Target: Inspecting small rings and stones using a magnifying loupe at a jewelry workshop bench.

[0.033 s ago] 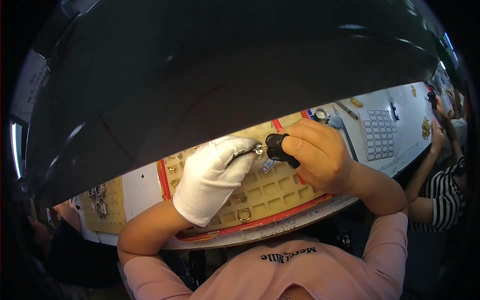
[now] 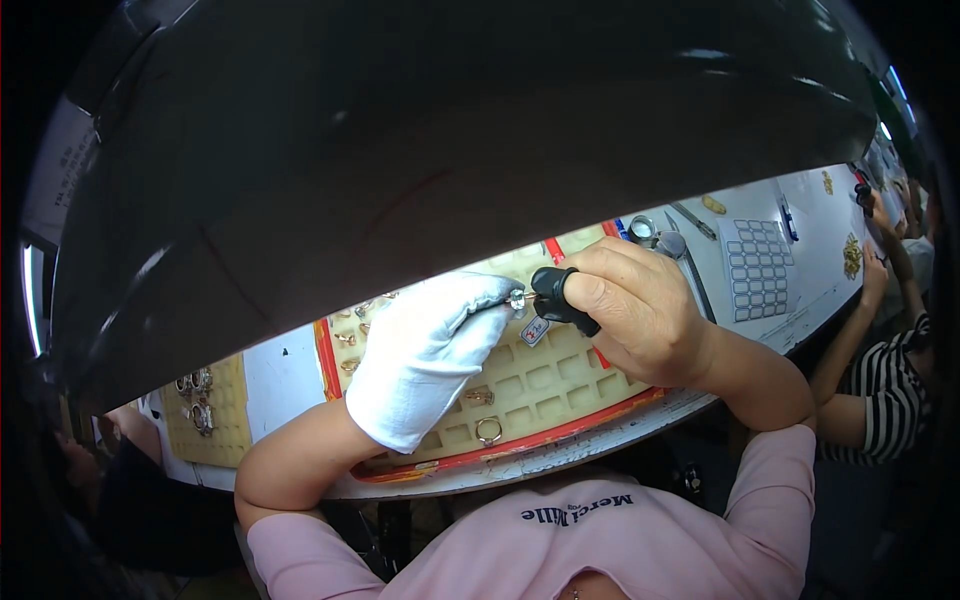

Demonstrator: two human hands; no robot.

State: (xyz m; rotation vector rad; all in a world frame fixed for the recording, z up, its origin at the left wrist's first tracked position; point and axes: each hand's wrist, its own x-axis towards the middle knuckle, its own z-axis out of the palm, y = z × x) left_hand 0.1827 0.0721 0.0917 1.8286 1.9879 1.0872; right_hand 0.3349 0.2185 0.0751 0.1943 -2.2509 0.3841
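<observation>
My left hand wears a white glove and is closed, its fingertips pinching a small ring with a clear stone. From the other side, my right hand is closed on the same ring. Black covers sit over the pinching fingertips of that hand. A small white tag with red and blue marks hangs just below the ring. Under both hands lies a cream tray with square hollows and a red rim. Another ring stands in it near my left wrist. The glove hides part of the tray.
A large dark hood covers the far side. More jewellery rests on a tray at left. To the right are a round container, tweezers and a label sheet. A co-worker's hand is by gold pieces.
The tint of the picture has shifted from yellowish to cooler and whiter. Both hands and the ring stay in nearly the same place.
</observation>
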